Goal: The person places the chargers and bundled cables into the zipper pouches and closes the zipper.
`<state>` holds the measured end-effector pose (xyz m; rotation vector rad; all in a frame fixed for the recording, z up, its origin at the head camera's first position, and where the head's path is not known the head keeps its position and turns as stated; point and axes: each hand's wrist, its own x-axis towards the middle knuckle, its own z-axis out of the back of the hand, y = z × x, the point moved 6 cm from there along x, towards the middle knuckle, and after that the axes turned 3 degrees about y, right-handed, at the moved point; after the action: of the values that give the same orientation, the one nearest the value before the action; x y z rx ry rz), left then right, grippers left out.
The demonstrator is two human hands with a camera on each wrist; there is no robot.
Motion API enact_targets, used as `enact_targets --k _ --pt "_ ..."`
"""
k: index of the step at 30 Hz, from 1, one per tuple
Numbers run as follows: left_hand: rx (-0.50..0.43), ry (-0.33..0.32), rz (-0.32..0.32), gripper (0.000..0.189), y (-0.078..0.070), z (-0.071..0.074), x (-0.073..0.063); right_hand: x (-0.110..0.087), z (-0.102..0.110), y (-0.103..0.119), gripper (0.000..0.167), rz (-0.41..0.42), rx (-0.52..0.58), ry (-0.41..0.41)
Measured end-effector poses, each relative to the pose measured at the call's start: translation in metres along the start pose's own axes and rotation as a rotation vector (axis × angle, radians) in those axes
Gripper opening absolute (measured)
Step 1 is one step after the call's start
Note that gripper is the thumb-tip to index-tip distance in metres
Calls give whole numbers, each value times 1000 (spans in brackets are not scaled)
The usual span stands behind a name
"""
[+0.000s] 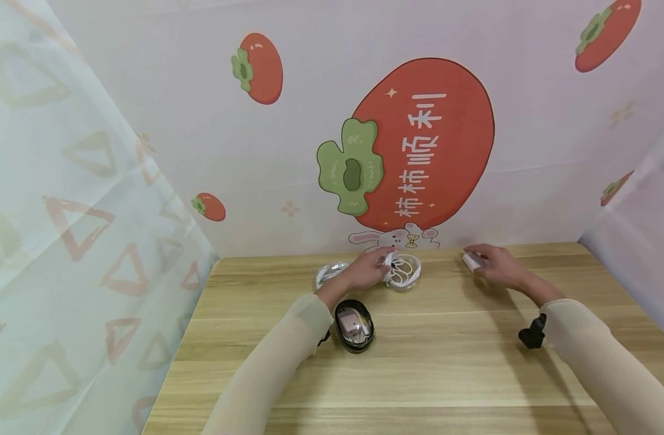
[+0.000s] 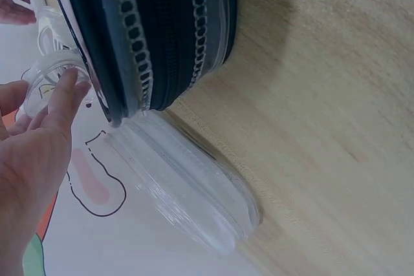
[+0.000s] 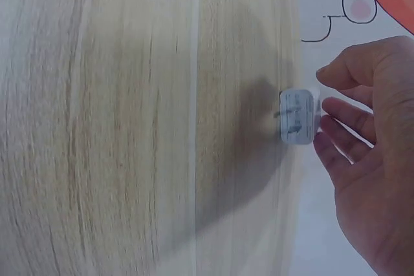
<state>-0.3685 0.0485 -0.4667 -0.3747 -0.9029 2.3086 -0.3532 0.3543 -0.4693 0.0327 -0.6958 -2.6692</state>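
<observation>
My left hand grips the near side of a clear round zip case with a looped white cable inside, by the back wall. In the left wrist view its thumb and fingers close on the case's rim. At the right, my right hand is at a small white box with rounded corners, printed on one face. The right wrist view shows the fingers loosely bent beside the box, the thumb apart from it. Whether the fingertips touch it is hard to tell.
A black-edged clear zip case with a pinkish block inside stands nearer me, beside my left wrist. Another clear case with white cable lies behind my left forearm. A printed cloth wall borders the wooden table at the back.
</observation>
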Motion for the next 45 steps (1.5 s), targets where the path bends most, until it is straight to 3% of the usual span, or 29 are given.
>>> enact_targets --k 16,32,45 --pt "7 -7 16 55 1 2 -2 -3 -3 -18 51 -55 78 53" --pt "-16 -21 -1 55 2 4 -2 4 -6 -19 53 -80 25 28" --pt "0 -22 9 56 0 7 -4 1 -12 -21 56 -101 69 -3"
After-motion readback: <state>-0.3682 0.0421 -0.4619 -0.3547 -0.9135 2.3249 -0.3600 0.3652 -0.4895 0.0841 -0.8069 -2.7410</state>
